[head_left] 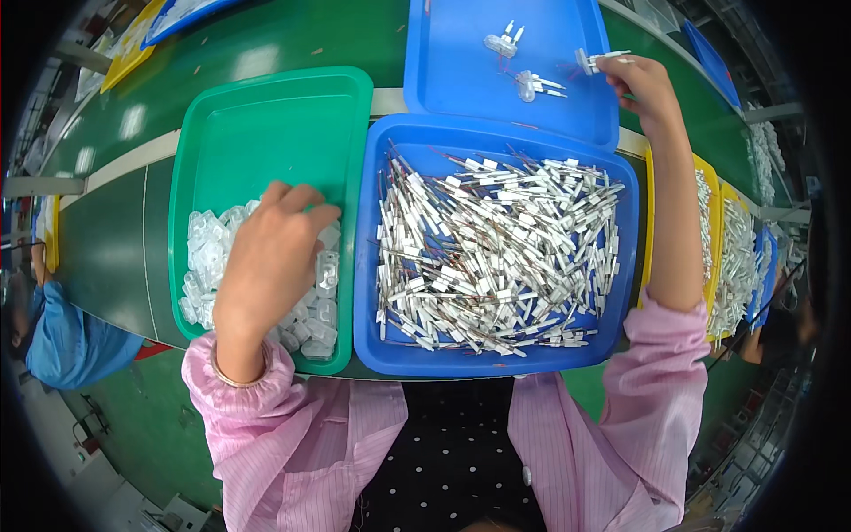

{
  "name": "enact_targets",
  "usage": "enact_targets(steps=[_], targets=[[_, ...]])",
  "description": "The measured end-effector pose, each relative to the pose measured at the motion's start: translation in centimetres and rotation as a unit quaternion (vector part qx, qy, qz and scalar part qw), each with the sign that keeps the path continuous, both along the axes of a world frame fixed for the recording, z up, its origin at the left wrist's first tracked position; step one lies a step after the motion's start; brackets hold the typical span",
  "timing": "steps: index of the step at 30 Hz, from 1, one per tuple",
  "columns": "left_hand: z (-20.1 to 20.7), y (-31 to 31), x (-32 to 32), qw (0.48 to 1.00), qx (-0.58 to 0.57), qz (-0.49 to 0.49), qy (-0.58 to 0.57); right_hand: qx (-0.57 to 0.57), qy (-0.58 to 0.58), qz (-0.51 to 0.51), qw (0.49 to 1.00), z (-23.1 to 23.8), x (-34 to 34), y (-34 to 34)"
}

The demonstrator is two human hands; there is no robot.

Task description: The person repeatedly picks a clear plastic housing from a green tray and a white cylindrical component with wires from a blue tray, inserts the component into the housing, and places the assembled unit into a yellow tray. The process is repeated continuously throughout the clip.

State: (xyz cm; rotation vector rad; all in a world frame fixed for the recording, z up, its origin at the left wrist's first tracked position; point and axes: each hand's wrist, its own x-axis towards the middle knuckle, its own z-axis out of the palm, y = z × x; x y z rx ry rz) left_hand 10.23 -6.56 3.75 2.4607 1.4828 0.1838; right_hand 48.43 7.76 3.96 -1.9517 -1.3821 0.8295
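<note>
My left hand [277, 244] is over the green tray [266, 133], among loose clear plastic housings [209, 253]. Its fingers are bent together, and whatever they pinch is hidden beneath them. Up at the right, my right hand [645, 87] pinches a clear plastic housing with white wire connectors [592, 60] above the far blue tray [461, 80]. Two similar pieces lie in that tray: one clear housing with white connectors [502, 44] towards the back, and another such assembly [530, 86] nearer.
Directly before me, a near blue tray [365, 266] bears a heap of white connectors on thin dark and red wires [496, 248]. Yellow trays [706, 195] of white parts stand on the right. A person in a blue sleeve [75, 337] is at the far left. The green worktop [266, 53] extends beyond.
</note>
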Motion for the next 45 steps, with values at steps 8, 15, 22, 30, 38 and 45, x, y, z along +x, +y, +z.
enact_targets(steps=[8,15,22,30,38,45], targets=[[-0.8,-0.2,-0.8,0.982,0.011,0.054,-0.182,0.233,-0.331,0.078,0.911,-0.1,-4.7,-3.5],[2.3,0.6,1.6,0.775,-0.090,0.005,-0.625,0.087,-0.273,0.441,0.851,-2.0,-10.5,-12.2],[-0.1,1.6,5.2,0.620,-0.272,0.001,-0.736,0.180,0.022,0.287,0.941,-0.9,-9.8,-12.6],[-2.1,0.6,7.0,0.582,-0.373,-0.002,-0.722,0.253,0.129,0.249,0.926,2.1,-9.6,-15.6],[-1.9,0.4,6.8,0.586,-0.372,-0.025,-0.720,0.335,0.044,0.265,0.903,2.2,-10.1,-16.4],[-1.9,0.4,6.6,0.635,-0.331,-0.033,-0.697,0.334,0.006,0.303,0.892,3.0,-10.0,-16.5]])
